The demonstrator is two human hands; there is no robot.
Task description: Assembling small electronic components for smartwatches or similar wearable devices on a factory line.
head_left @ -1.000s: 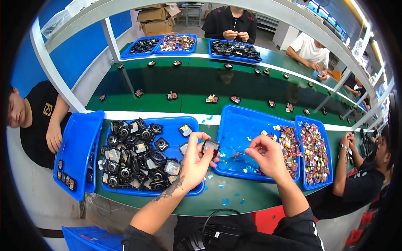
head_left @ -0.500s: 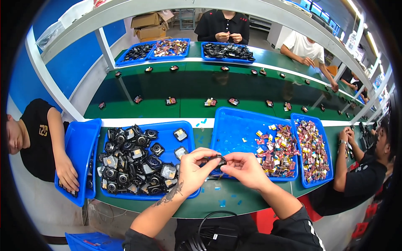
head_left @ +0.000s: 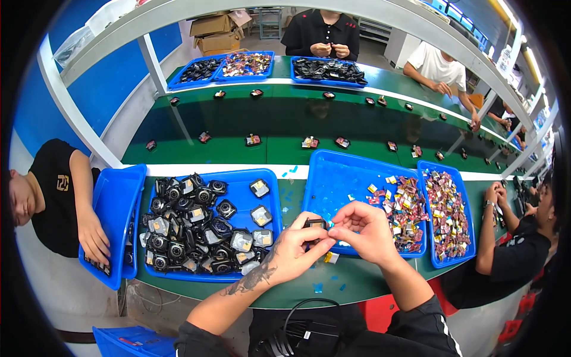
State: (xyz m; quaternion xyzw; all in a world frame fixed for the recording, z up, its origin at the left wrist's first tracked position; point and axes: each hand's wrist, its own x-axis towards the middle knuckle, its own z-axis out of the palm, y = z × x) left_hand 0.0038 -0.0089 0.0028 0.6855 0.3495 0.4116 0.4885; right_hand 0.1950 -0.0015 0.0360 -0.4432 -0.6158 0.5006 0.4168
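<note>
My left hand [head_left: 295,245] is closed round a black watch case [head_left: 314,224], its opening partly showing above the fingers. Close beside it, my right hand [head_left: 364,231] has thumb and forefinger pinched together at the case's right edge. A small pale-blue sliver shows by those fingertips, too small to name. Below the hands, a yellow-and-white piece [head_left: 331,257] shows at the tray's front edge; I cannot tell whether it is attached to anything. Left of my hands, a blue tray [head_left: 272,185] holds many black watch cases. Behind them stands a blue tray [head_left: 333,169] with small red, yellow and white parts heaped at its right.
A narrower blue tray [head_left: 463,250] of similar parts stands at the right. Beyond a white rail, a green conveyor [head_left: 226,156] carries spaced small assemblies. Blue film scraps [head_left: 318,288] lie on the green bench. Co-workers sit left, right and across; stacked blue trays [head_left: 119,178] stand at the left.
My right fingertips have shifted right and up off the case, which now shows more between the hands. The yellow-and-white piece has come into sight. Conveyor assemblies sit slightly farther right.
</note>
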